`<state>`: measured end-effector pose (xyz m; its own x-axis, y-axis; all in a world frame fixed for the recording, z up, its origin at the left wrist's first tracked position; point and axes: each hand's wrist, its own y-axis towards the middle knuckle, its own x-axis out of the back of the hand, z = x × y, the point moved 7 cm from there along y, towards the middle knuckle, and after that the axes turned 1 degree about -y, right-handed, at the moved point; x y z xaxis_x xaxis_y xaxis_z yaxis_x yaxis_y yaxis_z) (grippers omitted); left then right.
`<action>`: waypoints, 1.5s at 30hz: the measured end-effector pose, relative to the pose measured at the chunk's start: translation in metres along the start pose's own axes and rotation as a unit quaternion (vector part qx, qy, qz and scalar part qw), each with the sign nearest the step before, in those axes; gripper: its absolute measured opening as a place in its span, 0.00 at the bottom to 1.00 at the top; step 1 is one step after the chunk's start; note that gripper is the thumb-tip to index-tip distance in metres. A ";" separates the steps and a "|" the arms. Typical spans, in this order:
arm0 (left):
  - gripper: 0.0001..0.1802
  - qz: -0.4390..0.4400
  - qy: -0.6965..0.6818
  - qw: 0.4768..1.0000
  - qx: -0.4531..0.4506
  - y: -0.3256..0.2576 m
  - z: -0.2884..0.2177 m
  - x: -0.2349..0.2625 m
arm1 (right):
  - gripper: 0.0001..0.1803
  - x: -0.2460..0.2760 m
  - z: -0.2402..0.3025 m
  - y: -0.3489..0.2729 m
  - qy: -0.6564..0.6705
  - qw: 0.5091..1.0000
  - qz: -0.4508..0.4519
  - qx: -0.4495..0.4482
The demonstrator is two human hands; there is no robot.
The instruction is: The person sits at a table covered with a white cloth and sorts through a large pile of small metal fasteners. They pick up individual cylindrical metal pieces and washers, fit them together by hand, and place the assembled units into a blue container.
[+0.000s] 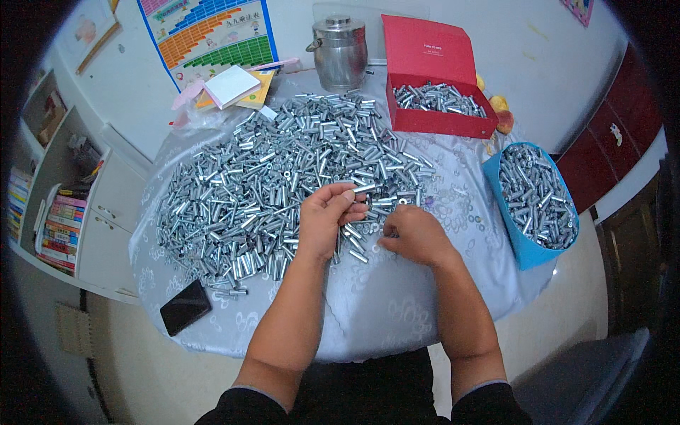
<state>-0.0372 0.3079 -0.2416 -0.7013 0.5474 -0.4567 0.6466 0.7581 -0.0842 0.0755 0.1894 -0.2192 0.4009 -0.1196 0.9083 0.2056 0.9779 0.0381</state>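
Near the middle of the frame the left hand (327,216) is lifted off the cloth, fingers curled in toward the palm, thumb and fingertips pinching a short metal sleeve (365,188) that sticks out to the right; more small pieces seem bunched in the closed palm, though I cannot tell how many. The forearm rises from the lower edge, slanting slightly rightward. Just to its right the right hand (416,234) lies knuckles up and low on the table, fingers bent down among the loose parts at the pile's near edge; whether it has hold of anything under the fingers I cannot tell. Its forearm comes up from the bottom right, leaning left, so the two hands sit close together, not touching.

The big heap of silver sleeves (283,170) spreads from just beyond both hands across the centre and left of the round table (382,312), which wears a pale patterned cloth. A few flat washers (473,219) lie scattered to the right of the right hand. Further right a blue bag (524,251) stands open, full of the same metal pieces. In the upper middle a red box (432,122) with its lid up holds more, beside a steel pot (340,53). A dark phone (185,307) lies at the table's lower left edge
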 end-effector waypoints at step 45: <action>0.13 0.042 -0.028 0.998 0.025 -0.001 0.009 -0.005 | 0.08 0.010 -0.017 0.009 0.534 0.814 -0.223 -0.054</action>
<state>-0.0315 0.3012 -0.2467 -0.6278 0.5864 -0.5119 0.7173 0.6912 -0.0879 0.0964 0.1938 -0.2166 0.8001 -0.5961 -0.0681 0.5977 0.7823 0.1753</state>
